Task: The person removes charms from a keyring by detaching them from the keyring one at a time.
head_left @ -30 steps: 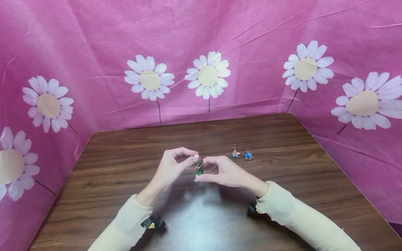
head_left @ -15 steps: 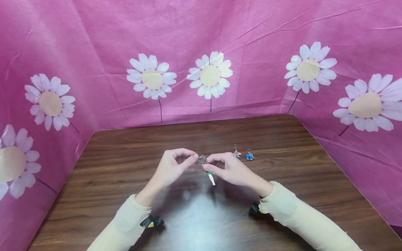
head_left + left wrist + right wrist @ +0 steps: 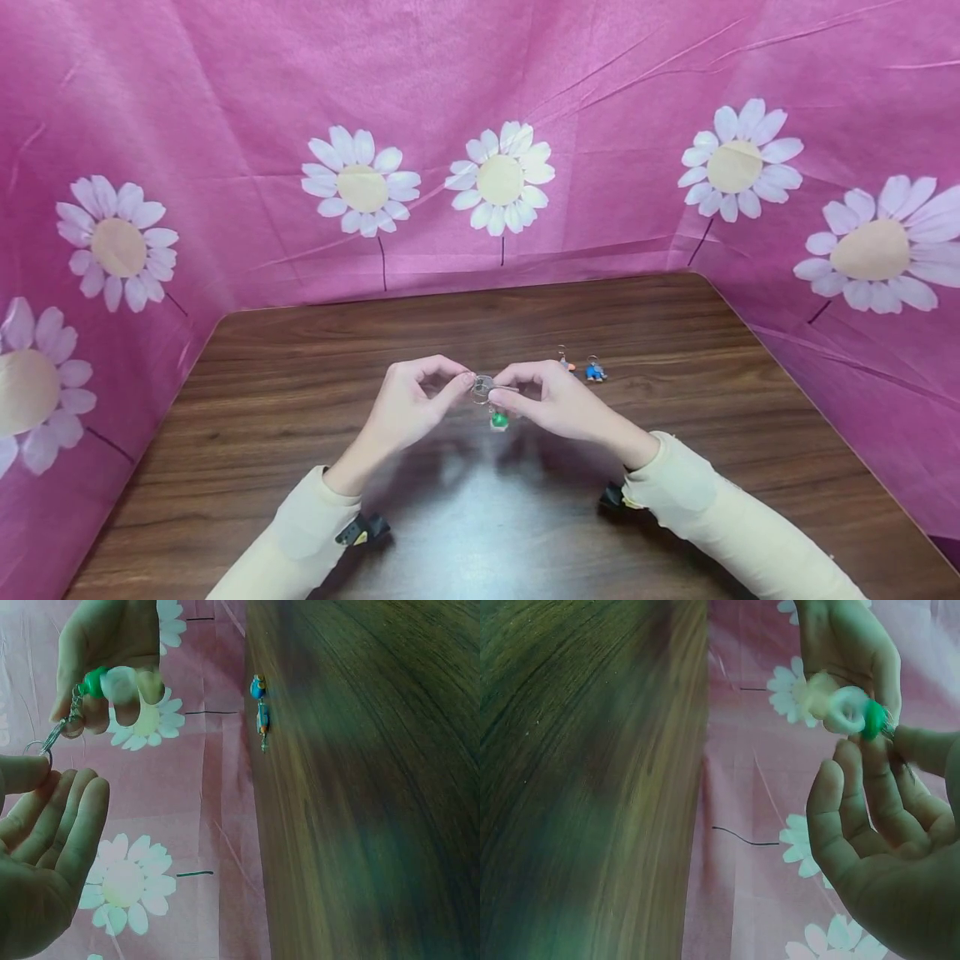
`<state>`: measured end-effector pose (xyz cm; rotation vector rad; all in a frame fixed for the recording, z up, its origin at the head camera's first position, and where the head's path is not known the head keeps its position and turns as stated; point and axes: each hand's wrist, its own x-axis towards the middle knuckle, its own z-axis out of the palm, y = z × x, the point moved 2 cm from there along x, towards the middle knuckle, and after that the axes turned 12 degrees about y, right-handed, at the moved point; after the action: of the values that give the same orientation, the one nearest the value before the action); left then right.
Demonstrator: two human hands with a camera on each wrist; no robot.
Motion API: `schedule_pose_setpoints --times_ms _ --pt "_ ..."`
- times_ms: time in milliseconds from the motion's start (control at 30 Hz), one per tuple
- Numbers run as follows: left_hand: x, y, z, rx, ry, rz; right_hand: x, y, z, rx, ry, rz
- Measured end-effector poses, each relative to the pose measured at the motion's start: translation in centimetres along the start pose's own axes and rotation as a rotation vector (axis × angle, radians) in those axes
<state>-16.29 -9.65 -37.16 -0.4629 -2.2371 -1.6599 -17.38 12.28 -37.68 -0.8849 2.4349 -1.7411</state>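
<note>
My left hand (image 3: 411, 402) pinches a metal split ring (image 3: 481, 388) between thumb and forefinger, above the table. Facing it, my right hand (image 3: 553, 402) pinches the same keychain at its ring end, thumb against forefinger. From there a small charm (image 3: 499, 422), green on top and pale below, hangs free over the table. The left wrist view shows the silver chain (image 3: 75, 711) running from the ring to the green part. In the right wrist view the blurred white and yellowish parts of the charm (image 3: 847, 711) hang between the hands. Which loop each fingertip holds is partly hidden.
Behind my right hand, a blue keychain (image 3: 596, 372) lies on the brown wooden table (image 3: 315, 358). Beside it an orange and grey keychain (image 3: 570, 367) is partly covered by that hand. A pink cloth (image 3: 420, 75) with daisies stands round the table's back and sides.
My right hand has gone from the charm up to the ring end and a little right. The charm, gripped at first, now dangles below and has swung and turned. The left hand has barely moved.
</note>
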Motion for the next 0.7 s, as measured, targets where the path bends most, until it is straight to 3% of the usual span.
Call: schedule_pose_setpoints --times_ms 200,300,467,700 --pt "-0.2 0.1 0.2 -0.041 -0.035 -0.031 0.2 0.4 0.2 0.056 0.023 0.066" --pt "-0.2 0.3 0.2 -0.04 -0.03 -0.033 0.3 0.6 0.5 0.048 0.095 0.09" --pt "0.0 0.5 0.3 -0.022 0.016 -0.018 0.0 0.7 1.0 -0.005 0.237 0.048" --pt "-0.1 0.4 0.6 -0.08 0.028 -0.078 -0.3 0.6 1.9 -0.076 0.254 0.009"
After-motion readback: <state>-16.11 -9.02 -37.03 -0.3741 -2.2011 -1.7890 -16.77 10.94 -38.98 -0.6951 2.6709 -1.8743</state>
